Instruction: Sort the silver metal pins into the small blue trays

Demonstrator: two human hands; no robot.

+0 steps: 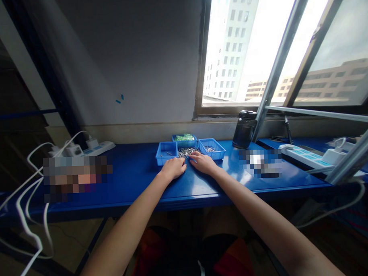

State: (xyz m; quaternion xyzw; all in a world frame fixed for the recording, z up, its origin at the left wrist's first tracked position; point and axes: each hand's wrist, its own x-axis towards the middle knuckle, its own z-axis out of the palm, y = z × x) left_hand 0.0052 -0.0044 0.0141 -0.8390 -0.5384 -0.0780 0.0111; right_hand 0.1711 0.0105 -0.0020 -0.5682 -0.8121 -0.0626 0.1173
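A loose heap of small metal pins (187, 152) lies on the blue table (137, 176) between two blue trays. My left hand (173, 168) rests on the table just short of the heap, fingers curled together; whether it holds anything is hidden. My right hand (203, 162) lies beside it, its fingertips touching the near edge of the pins, fingers bent and pinched. The left blue tray (166, 152) and the right blue tray (212, 148) each hold a few pins. A third blue tray (184, 138) behind them holds green parts.
A black container (244, 129) stands at the window sill to the right. White power strips lie at the far left (92, 148) and far right (305, 156), with white cables (23, 216) hanging off the left edge. A slanted metal bar (278, 66) crosses the window.
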